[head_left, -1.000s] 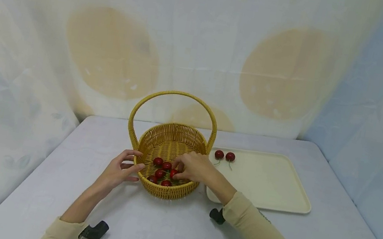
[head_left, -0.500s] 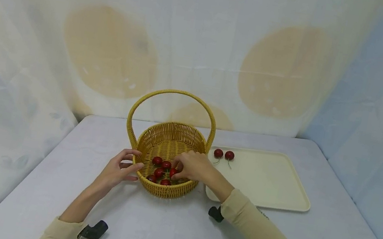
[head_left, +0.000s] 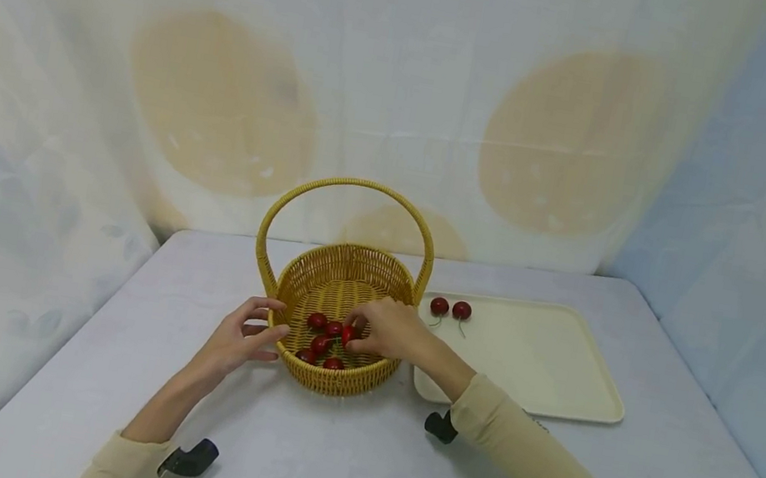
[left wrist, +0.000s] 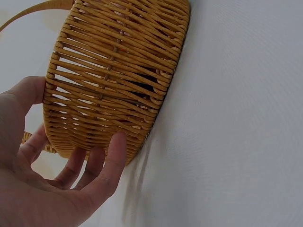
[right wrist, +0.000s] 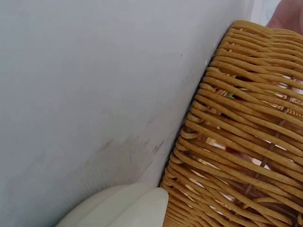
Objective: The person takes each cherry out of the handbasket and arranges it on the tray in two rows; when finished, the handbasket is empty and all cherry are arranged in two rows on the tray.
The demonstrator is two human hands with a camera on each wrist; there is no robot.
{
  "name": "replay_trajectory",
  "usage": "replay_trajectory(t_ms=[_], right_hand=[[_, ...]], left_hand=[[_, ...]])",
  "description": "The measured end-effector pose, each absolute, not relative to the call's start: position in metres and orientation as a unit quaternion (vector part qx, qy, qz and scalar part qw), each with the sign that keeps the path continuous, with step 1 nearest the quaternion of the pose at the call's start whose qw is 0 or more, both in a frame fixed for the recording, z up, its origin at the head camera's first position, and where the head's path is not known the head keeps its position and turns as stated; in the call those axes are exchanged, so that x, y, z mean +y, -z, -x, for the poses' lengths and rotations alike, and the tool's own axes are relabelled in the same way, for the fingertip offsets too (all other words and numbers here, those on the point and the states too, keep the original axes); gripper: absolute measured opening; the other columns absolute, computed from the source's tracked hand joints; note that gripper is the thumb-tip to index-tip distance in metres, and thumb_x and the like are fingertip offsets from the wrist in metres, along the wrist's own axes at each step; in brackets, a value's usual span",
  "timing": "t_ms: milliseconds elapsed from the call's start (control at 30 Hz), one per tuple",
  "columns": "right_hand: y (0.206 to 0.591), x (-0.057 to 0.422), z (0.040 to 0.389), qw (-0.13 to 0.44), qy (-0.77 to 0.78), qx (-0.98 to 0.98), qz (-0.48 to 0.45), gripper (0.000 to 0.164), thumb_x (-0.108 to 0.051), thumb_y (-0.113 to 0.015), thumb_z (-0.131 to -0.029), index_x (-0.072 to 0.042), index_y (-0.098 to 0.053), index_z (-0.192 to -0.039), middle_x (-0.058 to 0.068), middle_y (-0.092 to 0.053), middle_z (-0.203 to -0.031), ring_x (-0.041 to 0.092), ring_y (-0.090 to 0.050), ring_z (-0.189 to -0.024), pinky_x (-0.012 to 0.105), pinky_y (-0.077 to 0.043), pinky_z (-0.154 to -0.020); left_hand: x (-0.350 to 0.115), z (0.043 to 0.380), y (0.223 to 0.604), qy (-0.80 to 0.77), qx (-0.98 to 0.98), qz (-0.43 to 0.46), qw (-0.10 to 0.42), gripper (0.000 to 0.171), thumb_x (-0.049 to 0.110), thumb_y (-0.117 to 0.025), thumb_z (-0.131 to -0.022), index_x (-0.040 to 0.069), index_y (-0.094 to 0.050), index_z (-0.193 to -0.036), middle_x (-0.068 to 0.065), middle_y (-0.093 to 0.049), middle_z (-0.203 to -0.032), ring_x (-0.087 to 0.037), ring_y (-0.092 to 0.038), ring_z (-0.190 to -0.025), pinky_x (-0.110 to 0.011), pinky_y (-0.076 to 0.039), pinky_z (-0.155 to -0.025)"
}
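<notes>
A yellow wicker basket (head_left: 328, 382) with a tall hoop handle stands on the table. Several dark red cherries (head_left: 320, 344) lie on its floor, toward the near side. My left hand (head_left: 243, 337) holds the basket's left side, thumb and a finger at the rim; in the left wrist view the other fingers (left wrist: 116, 149) curve along the outer weave. Reaching over the right rim, my right hand (head_left: 386, 330) pinches a bright red cherry (head_left: 346, 335) inside the basket. The right wrist view shows the basket's outer wall (right wrist: 246, 127), and the pinch is hidden there.
A cream rectangular tray (head_left: 537, 366) lies right of the basket, with two stemmed cherries (head_left: 461, 310) at its upper left corner. My right forearm passes over the tray's near left corner. Black wrist mounts (head_left: 191, 458) hang beneath both sleeves. Patterned cloth (head_left: 405, 107) closes off the back and sides.
My right hand has lifted slightly with the pinched cherry, which sits a little higher in the basket. The left hand, the tray and the other cherries keep their places.
</notes>
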State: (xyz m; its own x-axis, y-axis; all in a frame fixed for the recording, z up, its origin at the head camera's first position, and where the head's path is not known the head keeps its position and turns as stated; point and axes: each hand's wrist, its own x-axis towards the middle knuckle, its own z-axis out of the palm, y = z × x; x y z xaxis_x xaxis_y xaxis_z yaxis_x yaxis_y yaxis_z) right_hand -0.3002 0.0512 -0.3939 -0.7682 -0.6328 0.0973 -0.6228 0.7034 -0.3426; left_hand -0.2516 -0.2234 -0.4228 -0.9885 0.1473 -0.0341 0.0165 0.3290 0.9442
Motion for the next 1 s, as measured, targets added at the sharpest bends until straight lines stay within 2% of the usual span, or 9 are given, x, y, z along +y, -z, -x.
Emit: replay_trajectory(t_ms=[200, 267, 433, 667, 867, 1000], right_hand=[[0.393, 0.054, 0.302, 0.007, 0.205, 0.916, 0.344, 0.029, -0.032, -0.076, -0.086, -0.019, -0.071, -0.112, -0.002, -0.074, -0.099, 0.017, -0.068, -0.089, 0.022, -0.051, -0.060], [0.390, 0.056, 0.303, 0.003, 0.213, 0.913, 0.349, 0.029, -0.032, -0.076, -0.086, -0.019, -0.071, -0.112, -0.001, -0.074, -0.098, 0.017, -0.069, -0.090, 0.023, -0.052, -0.063], [0.379, 0.066, 0.303, -0.005, 0.231, 0.905, 0.357, 0.027, -0.030, -0.076, -0.086, -0.018, -0.072, -0.110, -0.001, -0.074, -0.096, 0.014, -0.068, -0.084, 0.025, -0.054, -0.068], [0.364, 0.081, 0.301, -0.002, 0.249, 0.897, 0.364, 0.028, -0.028, -0.075, -0.087, -0.016, -0.071, -0.113, 0.000, -0.074, -0.100, 0.008, -0.063, -0.071, 0.021, -0.051, -0.065], [0.352, 0.095, 0.296, -0.009, 0.256, 0.896, 0.362, 0.028, -0.028, -0.075, -0.087, -0.018, -0.071, -0.113, -0.001, -0.073, -0.100, 0.007, -0.063, -0.069, 0.020, -0.052, -0.064], [0.342, 0.105, 0.292, -0.004, 0.271, 0.891, 0.364, 0.029, -0.027, -0.075, -0.087, -0.018, -0.071, -0.114, 0.000, -0.073, -0.102, 0.009, -0.067, -0.075, 0.022, -0.055, -0.068]], left_hand=[[-0.223, 0.252, 0.422, -0.576, 0.814, -0.049, 0.058, 0.057, 0.037, -0.068, -0.092, 0.018, -0.044, -0.139, -0.015, -0.041, -0.138, -0.033, -0.054, -0.122, -0.043, -0.061, -0.084], [-0.223, 0.252, 0.423, -0.575, 0.815, -0.048, 0.057, 0.057, 0.038, -0.068, -0.092, 0.018, -0.044, -0.139, -0.015, -0.041, -0.138, -0.033, -0.054, -0.123, -0.044, -0.061, -0.085], [-0.223, 0.252, 0.422, -0.574, 0.815, -0.050, 0.056, 0.057, 0.038, -0.069, -0.091, 0.019, -0.044, -0.139, -0.015, -0.042, -0.138, -0.034, -0.054, -0.123, -0.045, -0.060, -0.085], [-0.223, 0.250, 0.420, -0.576, 0.814, -0.056, 0.055, 0.056, 0.037, -0.069, -0.092, 0.017, -0.045, -0.138, -0.016, -0.043, -0.136, -0.035, -0.055, -0.122, -0.044, -0.061, -0.084], [-0.223, 0.249, 0.420, -0.573, 0.815, -0.058, 0.055, 0.057, 0.038, -0.069, -0.091, 0.017, -0.045, -0.138, -0.016, -0.043, -0.136, -0.034, -0.055, -0.120, -0.044, -0.061, -0.084], [-0.224, 0.250, 0.421, -0.575, 0.814, -0.059, 0.054, 0.056, 0.039, -0.070, -0.091, 0.017, -0.046, -0.137, -0.016, -0.044, -0.136, -0.034, -0.055, -0.120, -0.044, -0.061, -0.083]])
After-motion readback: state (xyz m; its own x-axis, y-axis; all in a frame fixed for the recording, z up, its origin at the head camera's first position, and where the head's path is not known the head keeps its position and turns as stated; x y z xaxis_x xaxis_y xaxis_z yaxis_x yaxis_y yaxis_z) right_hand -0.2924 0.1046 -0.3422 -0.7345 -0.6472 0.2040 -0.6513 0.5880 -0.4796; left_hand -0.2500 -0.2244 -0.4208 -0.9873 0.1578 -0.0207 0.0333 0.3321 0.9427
